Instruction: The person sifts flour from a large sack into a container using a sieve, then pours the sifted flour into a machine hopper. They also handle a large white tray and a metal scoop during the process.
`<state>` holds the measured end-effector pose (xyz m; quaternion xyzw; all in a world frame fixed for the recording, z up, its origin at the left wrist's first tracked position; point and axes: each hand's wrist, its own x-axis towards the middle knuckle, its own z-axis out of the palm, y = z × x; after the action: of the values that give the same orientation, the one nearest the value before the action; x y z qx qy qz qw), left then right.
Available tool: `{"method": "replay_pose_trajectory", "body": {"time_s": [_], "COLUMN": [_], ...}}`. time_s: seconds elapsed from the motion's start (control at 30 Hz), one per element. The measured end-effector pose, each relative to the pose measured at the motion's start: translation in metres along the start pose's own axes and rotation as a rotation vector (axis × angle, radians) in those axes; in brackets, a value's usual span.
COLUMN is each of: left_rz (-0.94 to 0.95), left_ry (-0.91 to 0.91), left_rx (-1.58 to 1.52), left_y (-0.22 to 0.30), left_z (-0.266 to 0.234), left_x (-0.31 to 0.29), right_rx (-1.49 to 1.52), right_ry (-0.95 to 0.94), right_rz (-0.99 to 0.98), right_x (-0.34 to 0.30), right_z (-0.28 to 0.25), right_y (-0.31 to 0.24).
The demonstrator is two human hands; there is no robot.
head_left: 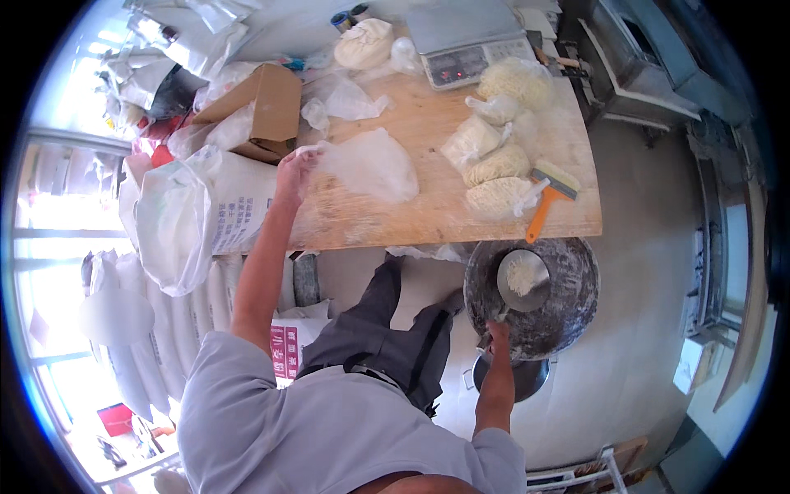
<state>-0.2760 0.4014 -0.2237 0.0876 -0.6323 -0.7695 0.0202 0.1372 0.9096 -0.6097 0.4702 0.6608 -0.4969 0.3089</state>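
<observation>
At the table's left side my left hand [298,171] is closed on the edge of a thin, clear plastic bag [374,166], which spreads flat over the wood. Lower right, my right hand [497,337] grips the handle of a round metal ladle [536,298]. Pale, crumbly or shredded stuff [522,276] lies in the ladle's bowl; its kind is too small to tell. Beneath the ladle is a wide dark tub [573,288] dusted with white. Several bags of pale noodles [496,166] stand along the table's right side.
An orange-handled brush or scraper [550,198] overhangs the wooden table's [444,226] front right edge. Farther back are a scale [457,67] and a knotted white bag [364,44]. A cardboard box [276,107] and a large white sack [177,218] flank the left. Behind the tub sits a metal pot [531,380].
</observation>
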Motion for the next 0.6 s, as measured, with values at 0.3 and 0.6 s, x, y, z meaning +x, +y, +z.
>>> {"method": "replay_pose_trajectory", "body": {"time_s": [0.3,0.6], "left_rz": [-0.207,-0.011], "left_ry": [-0.367,-0.417], "left_rx": [0.161,0.376], "left_y": [0.123,0.155], "left_z": [0.042,0.031], "left_x": [-0.071,-0.099], "right_rx": [0.572,0.229], "right_ry": [-0.099,0.213], "right_rz": [-0.09,-0.535], "right_x": [-0.086,-0.258], "right_z": [-0.058,-0.106], "right_y": [0.006,-0.011]}}
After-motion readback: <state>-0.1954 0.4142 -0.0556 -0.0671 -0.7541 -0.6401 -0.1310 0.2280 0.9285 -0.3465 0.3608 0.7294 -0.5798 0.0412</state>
